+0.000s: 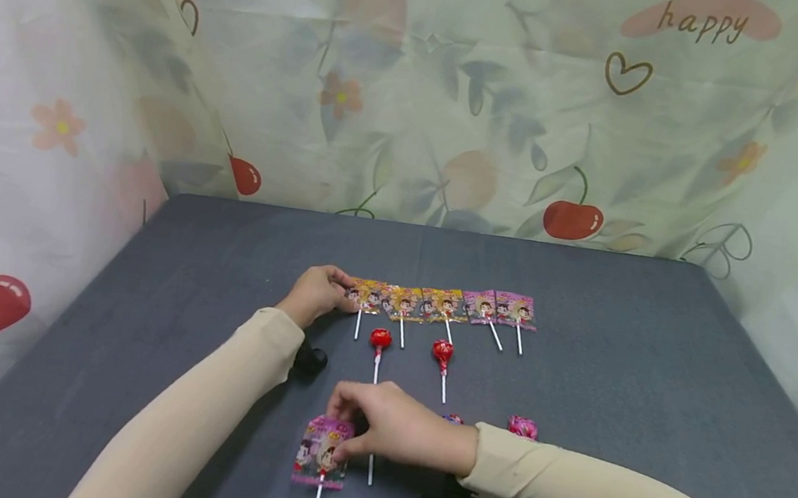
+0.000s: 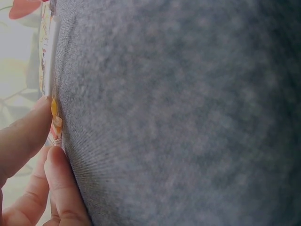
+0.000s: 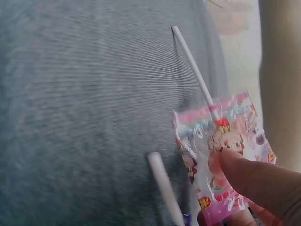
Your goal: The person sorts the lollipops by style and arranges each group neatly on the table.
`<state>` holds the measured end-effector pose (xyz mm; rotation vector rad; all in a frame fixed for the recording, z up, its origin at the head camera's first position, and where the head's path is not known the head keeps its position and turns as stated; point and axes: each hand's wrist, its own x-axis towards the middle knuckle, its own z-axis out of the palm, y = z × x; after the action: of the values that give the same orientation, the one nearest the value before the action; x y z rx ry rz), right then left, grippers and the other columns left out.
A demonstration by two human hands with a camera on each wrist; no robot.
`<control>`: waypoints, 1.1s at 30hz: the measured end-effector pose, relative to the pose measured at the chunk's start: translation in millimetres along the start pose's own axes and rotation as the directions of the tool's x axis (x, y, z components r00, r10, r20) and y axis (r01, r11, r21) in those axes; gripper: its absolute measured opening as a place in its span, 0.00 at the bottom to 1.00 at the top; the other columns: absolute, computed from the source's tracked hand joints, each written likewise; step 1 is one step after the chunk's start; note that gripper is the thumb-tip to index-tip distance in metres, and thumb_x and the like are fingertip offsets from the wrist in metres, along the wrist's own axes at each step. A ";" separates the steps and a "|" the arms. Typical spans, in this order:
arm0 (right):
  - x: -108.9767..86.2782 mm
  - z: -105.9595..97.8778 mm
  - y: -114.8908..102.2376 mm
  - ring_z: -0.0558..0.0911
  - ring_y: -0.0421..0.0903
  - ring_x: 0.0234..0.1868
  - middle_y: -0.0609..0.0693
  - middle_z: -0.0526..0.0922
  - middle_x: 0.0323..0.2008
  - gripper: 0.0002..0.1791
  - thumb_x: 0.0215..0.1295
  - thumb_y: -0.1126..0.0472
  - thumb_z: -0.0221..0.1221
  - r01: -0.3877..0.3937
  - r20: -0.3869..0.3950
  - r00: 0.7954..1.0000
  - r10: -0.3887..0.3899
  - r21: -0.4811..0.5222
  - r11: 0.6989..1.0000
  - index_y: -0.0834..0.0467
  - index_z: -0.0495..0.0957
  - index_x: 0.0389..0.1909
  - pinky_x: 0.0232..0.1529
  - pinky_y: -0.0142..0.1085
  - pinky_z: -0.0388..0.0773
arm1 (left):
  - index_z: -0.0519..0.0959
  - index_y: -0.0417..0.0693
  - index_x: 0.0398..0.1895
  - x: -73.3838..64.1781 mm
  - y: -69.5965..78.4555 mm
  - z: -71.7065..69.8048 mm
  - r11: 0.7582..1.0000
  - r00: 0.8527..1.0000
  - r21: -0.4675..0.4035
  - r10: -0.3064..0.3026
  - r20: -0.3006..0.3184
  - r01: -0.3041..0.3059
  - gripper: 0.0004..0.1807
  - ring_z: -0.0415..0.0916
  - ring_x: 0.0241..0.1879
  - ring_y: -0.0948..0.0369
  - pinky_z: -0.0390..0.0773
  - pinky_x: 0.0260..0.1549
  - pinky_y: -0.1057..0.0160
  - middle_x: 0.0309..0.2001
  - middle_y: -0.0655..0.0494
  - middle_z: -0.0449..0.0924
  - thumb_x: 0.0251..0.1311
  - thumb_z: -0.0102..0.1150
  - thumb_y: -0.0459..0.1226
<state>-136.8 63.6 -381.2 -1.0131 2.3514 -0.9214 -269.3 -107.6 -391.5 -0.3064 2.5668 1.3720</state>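
My left hand (image 1: 317, 295) pinches the edge of the leftmost orange-wrapped lollipop (image 1: 372, 294) at the end of a row. In the left wrist view its thumb and fingers close on the orange wrapper (image 2: 55, 110) low over the cloth. My right hand (image 1: 396, 427) grips a flat pink-wrapped lollipop (image 1: 313, 455), its stick pointing toward the near edge. The thumb presses the printed face of that pink wrapper (image 3: 195, 129) in the right wrist view. A white stick (image 1: 371, 471) shows just below the right hand, its upper end hidden by the hand.
Two more orange-wrapped lollipops (image 1: 443, 302) and two pink-wrapped ones (image 1: 516, 308) continue the row rightward. Two red ball lollipops (image 1: 441, 354) lie in front. A pink ball lollipop (image 1: 523, 426) and a bluish one (image 1: 453, 418) are partly hidden by the right arm. Dark cloth covers the table (image 1: 583, 349).
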 end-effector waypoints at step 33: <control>-36.9 -89.7 -25.6 0.82 0.45 0.36 0.49 0.81 0.35 0.09 0.57 0.63 0.68 0.097 -0.308 0.951 -0.010 0.269 0.958 0.55 0.80 0.37 0.39 0.38 0.80 | 0.78 0.43 0.48 0.1 -1.4 -0.4 1.000 1.000 -0.026 0.003 0.025 -0.003 0.21 0.71 0.37 0.56 0.70 0.38 0.61 0.41 0.47 0.78 0.49 0.72 0.30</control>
<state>-154.0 114.9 -296.7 -0.8738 2.3458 -1.4796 -269.1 -108.7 -392.4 -0.2882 2.5326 1.4020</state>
